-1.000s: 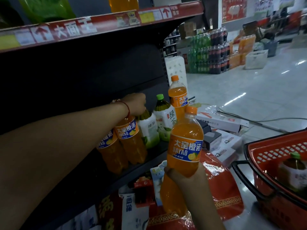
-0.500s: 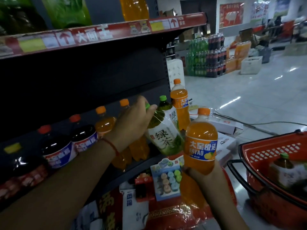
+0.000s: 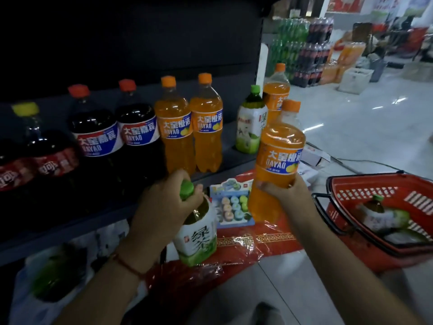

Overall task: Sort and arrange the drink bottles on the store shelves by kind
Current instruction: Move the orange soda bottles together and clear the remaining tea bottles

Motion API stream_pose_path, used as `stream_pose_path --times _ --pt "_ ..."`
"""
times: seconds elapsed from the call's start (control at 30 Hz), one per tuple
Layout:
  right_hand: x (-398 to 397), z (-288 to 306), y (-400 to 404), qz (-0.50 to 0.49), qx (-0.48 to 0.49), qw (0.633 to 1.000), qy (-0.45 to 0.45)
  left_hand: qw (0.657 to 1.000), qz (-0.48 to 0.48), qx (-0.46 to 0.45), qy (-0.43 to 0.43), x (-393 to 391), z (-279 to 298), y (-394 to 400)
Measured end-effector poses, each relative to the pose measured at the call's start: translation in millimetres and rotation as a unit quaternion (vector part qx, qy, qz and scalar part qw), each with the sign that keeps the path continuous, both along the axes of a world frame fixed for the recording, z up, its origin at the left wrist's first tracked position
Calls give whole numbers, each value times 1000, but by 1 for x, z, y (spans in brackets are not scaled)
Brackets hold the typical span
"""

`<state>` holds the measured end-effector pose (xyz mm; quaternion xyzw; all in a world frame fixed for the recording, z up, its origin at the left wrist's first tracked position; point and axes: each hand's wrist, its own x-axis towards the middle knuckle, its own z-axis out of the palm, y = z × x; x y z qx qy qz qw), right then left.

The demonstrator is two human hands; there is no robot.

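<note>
Red basket [image 3: 346, 181]: one green tea bottle [image 3: 384, 215] lying inside. Left of basket: right hand [image 3: 284, 192] grips orange soda bottle [image 3: 278, 156]; left hand [image 3: 164, 205] grips green-capped tea bottle [image 3: 199, 240] by the neck. Shelf [image 3: 225, 139] farther left: two orange sodas [image 3: 191, 127], dark colas [image 3: 112, 134].

Dim shelf [image 3: 131, 55], glary floor [image 3: 365, 118], edges perhaps motion-blurred.

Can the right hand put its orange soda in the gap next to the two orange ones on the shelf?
Probably yes. The right hand holds the orange soda bottle just in front of the shelf, and the gap between the two orange bottles and the green tea bottle there looks open, with nothing in between.
</note>
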<state>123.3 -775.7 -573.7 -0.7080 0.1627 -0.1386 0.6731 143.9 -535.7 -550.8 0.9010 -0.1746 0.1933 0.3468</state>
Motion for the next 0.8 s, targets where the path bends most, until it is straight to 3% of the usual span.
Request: stream_pose_path --times 0.3,0.8 --pt "104 44 5 33 -75 996 -22 999 -19 -45 -21 10 -2 23" --pt "183 9 25 -51 -126 990 -25 996 -38 -85 -1 21 -8 26"
